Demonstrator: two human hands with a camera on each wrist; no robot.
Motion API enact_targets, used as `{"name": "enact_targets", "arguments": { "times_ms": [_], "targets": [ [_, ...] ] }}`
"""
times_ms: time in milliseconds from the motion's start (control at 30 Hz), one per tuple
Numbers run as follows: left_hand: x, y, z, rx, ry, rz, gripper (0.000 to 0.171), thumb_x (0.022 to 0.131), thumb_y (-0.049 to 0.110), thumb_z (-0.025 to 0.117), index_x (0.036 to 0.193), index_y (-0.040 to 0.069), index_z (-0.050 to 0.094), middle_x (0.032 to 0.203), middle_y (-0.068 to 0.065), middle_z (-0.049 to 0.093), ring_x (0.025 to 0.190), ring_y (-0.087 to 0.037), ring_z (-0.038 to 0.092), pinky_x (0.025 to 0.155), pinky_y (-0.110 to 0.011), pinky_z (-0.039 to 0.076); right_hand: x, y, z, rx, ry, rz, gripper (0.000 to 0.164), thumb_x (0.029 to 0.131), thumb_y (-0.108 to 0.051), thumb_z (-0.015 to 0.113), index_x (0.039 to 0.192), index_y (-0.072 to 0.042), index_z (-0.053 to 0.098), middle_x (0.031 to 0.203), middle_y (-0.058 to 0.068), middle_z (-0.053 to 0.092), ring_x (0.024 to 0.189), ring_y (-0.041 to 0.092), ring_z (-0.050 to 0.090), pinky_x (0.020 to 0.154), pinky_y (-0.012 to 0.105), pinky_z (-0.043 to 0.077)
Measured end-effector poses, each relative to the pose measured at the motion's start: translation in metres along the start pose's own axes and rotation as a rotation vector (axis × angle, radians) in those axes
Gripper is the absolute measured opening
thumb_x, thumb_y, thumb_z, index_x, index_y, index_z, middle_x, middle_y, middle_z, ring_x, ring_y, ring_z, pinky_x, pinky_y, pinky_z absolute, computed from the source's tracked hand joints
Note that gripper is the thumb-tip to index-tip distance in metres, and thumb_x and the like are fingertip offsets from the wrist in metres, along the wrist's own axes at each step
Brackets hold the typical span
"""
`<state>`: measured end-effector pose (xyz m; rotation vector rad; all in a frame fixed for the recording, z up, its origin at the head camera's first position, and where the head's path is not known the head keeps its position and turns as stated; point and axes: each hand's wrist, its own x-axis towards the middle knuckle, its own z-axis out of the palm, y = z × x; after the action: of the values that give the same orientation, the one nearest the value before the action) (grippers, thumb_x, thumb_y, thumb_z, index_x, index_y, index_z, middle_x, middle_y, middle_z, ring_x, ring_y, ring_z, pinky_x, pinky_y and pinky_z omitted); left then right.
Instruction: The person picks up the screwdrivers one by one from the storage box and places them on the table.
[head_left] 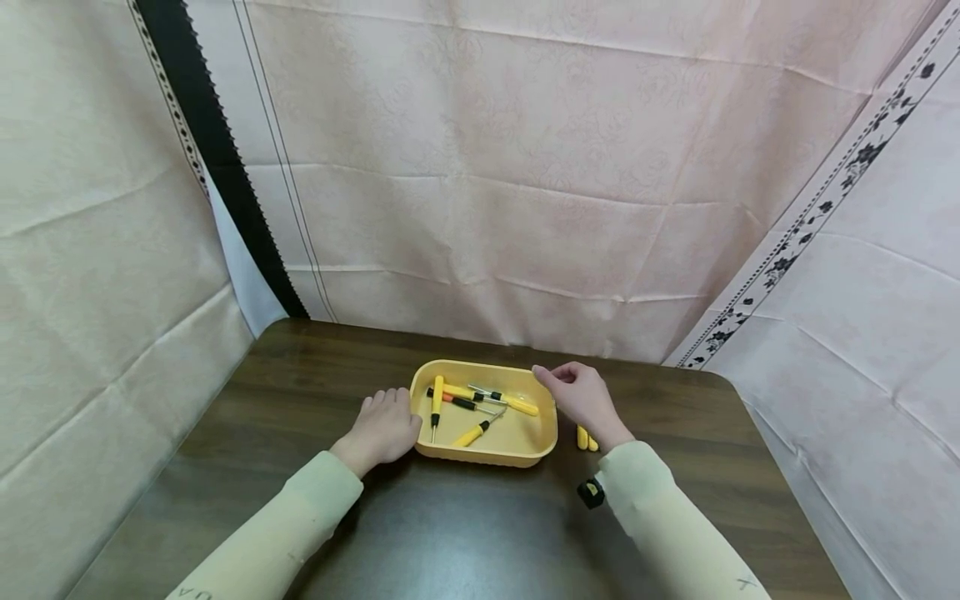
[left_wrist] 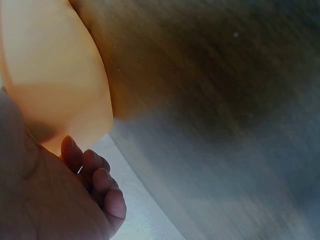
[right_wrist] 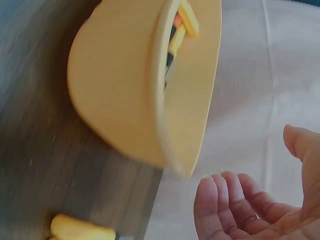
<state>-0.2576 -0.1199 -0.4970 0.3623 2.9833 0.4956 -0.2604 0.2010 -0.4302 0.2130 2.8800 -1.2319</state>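
A yellow plastic tray (head_left: 480, 457) holds several small screwdrivers with yellow handles, including one upright-lying screwdriver (head_left: 437, 398) at its left. An orange-and-black handled screwdriver (head_left: 460, 402) lies among them. My left hand (head_left: 386, 425) rests against the tray's left end, its fingers loosely extended; in the left wrist view the fingers (left_wrist: 103, 185) lie beside the tray wall (left_wrist: 65, 75), thumb mostly hidden. Over the right rim hovers my right hand (head_left: 583, 398), holding nothing visible. The right wrist view shows its thumb and fingers (right_wrist: 220, 205) apart, near the tray (right_wrist: 115, 85).
Two yellow handles (head_left: 587, 439) lie on the dark wooden table (head_left: 465, 533), right of the tray and partly under the right wrist. A small black object (head_left: 591, 492) sits by the right sleeve. Patterned cloth (head_left: 487, 208) hangs behind the table's back edge.
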Motion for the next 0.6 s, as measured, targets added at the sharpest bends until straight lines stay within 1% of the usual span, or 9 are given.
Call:
{"name": "enact_targets", "arguments": {
  "times_ms": [133, 233, 333, 400, 467, 533, 567, 600],
  "targets": [
    [-0.001, 0.001, -0.002, 0.011, -0.004, -0.001, 0.031, 0.096, 0.029, 0.041, 0.108, 0.002, 0.050, 0.091, -0.007, 0.047, 0.084, -0.025, 0.041, 0.076, -0.041, 0.032, -0.004, -0.012, 0.017, -0.028, 0.009, -0.045, 0.059, 0.079, -0.069, 0.060, 0.100, -0.014, 0.066, 0.097, 0.004, 0.063, 0.087, 0.021, 0.059, 0.077, 0.039, 0.048],
    [-0.001, 0.001, -0.001, 0.016, 0.002, 0.000, 0.032, 0.096, 0.029, 0.041, 0.109, 0.002, 0.050, 0.092, -0.008, 0.047, 0.085, -0.025, 0.041, 0.078, -0.042, 0.032, -0.006, -0.017, 0.032, -0.033, -0.013, -0.057, 0.054, 0.080, -0.066, 0.062, 0.097, -0.015, 0.066, 0.094, 0.003, 0.063, 0.083, 0.021, 0.058, 0.072, 0.037, 0.048],
    [0.000, 0.000, -0.001, 0.016, 0.005, -0.001, 0.032, 0.095, 0.029, 0.041, 0.109, 0.002, 0.050, 0.092, -0.008, 0.048, 0.086, -0.025, 0.042, 0.078, -0.042, 0.033, -0.008, -0.020, 0.046, -0.027, -0.064, -0.056, 0.054, 0.079, -0.066, 0.063, 0.092, -0.014, 0.066, 0.088, 0.001, 0.062, 0.076, 0.018, 0.057, 0.065, 0.034, 0.047],
    [0.000, 0.000, 0.000, 0.013, 0.005, -0.002, 0.032, 0.095, 0.029, 0.041, 0.109, 0.002, 0.050, 0.092, -0.008, 0.048, 0.085, -0.025, 0.042, 0.078, -0.042, 0.032, -0.009, -0.021, 0.055, -0.012, -0.108, -0.032, 0.054, 0.078, -0.067, 0.064, 0.079, -0.013, 0.063, 0.075, 0.000, 0.058, 0.063, 0.015, 0.051, 0.054, 0.031, 0.042],
    [0.000, -0.001, 0.000, 0.009, 0.004, -0.002, 0.031, 0.095, 0.029, 0.041, 0.109, 0.002, 0.050, 0.091, -0.008, 0.047, 0.085, -0.025, 0.041, 0.078, -0.042, 0.032, -0.009, -0.021, 0.062, 0.003, -0.150, -0.002, 0.057, 0.077, -0.068, 0.064, 0.065, -0.013, 0.056, 0.062, -0.001, 0.053, 0.050, 0.013, 0.042, 0.044, 0.029, 0.034],
    [0.000, -0.001, 0.000, 0.010, 0.003, 0.000, 0.031, 0.095, 0.029, 0.041, 0.109, 0.002, 0.050, 0.091, -0.008, 0.047, 0.085, -0.025, 0.041, 0.078, -0.042, 0.032, -0.008, -0.021, 0.069, 0.009, -0.183, 0.038, 0.062, 0.076, -0.069, 0.064, 0.054, -0.014, 0.047, 0.050, -0.002, 0.047, 0.041, 0.012, 0.034, 0.038, 0.028, 0.026],
    [0.000, -0.001, 0.000, 0.010, 0.001, 0.000, 0.032, 0.095, 0.029, 0.041, 0.109, 0.002, 0.050, 0.091, -0.008, 0.047, 0.085, -0.025, 0.041, 0.078, -0.042, 0.032, -0.008, -0.021, 0.071, 0.021, -0.198, 0.052, 0.063, 0.076, -0.068, 0.065, 0.051, -0.014, 0.042, 0.046, -0.001, 0.045, 0.039, 0.012, 0.030, 0.036, 0.028, 0.023],
    [0.000, -0.001, 0.001, 0.011, 0.000, 0.000, 0.032, 0.095, 0.029, 0.041, 0.109, 0.002, 0.050, 0.091, -0.008, 0.047, 0.085, -0.025, 0.041, 0.078, -0.042, 0.032, -0.008, -0.021, 0.073, 0.026, -0.209, 0.066, 0.063, 0.077, -0.067, 0.066, 0.050, -0.016, 0.040, 0.044, -0.002, 0.044, 0.038, 0.012, 0.029, 0.036, 0.028, 0.022]
  ]
}}
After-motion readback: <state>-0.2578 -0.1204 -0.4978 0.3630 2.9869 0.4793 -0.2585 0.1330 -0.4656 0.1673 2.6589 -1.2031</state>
